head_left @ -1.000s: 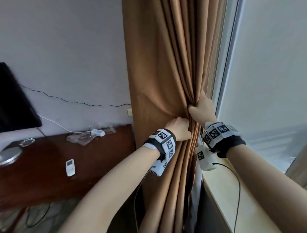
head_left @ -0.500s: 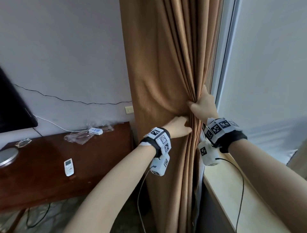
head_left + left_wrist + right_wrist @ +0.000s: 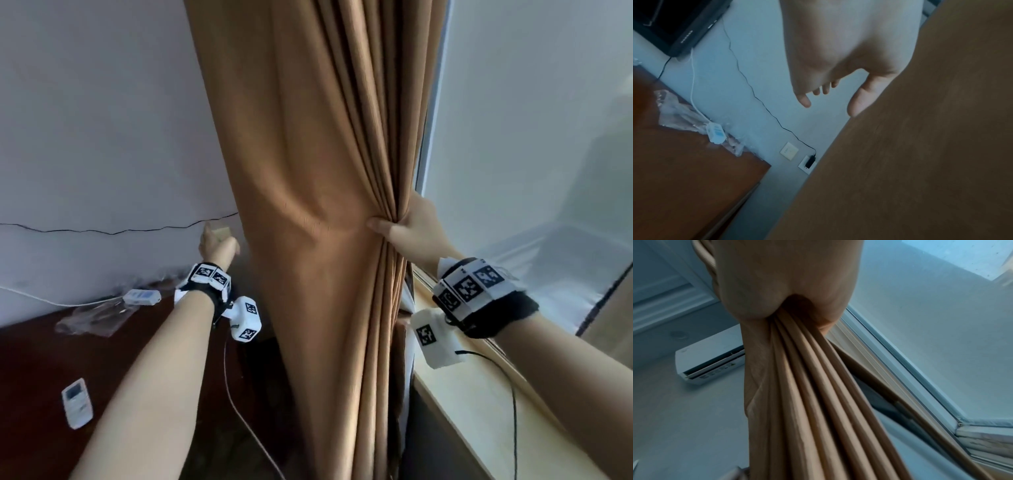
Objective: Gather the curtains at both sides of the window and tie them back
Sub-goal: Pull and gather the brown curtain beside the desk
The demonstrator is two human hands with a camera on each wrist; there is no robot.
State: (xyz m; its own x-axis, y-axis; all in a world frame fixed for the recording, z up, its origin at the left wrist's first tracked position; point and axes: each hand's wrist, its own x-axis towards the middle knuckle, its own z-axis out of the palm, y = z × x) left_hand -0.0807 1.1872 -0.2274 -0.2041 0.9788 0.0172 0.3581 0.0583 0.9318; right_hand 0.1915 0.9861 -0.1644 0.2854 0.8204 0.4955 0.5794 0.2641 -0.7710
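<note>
We can read no words or numbers anywhere. The wrist bands (image 3: pixel 469 287) carry only black-and-white square code patterns, and the print on the monitor's (image 3: pixel 680 30) edge and the air conditioner's (image 3: pixel 709 366) stickers is too small to make out.

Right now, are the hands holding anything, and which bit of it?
The right hand grips the brown curtain around its bunched pleats on the window side. The left hand holds nothing; its fingers are spread near the wall.

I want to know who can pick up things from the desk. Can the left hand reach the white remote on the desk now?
Probably yes: the left hand is free beside the curtain, and nothing blocks its way down to the white remote.
</note>
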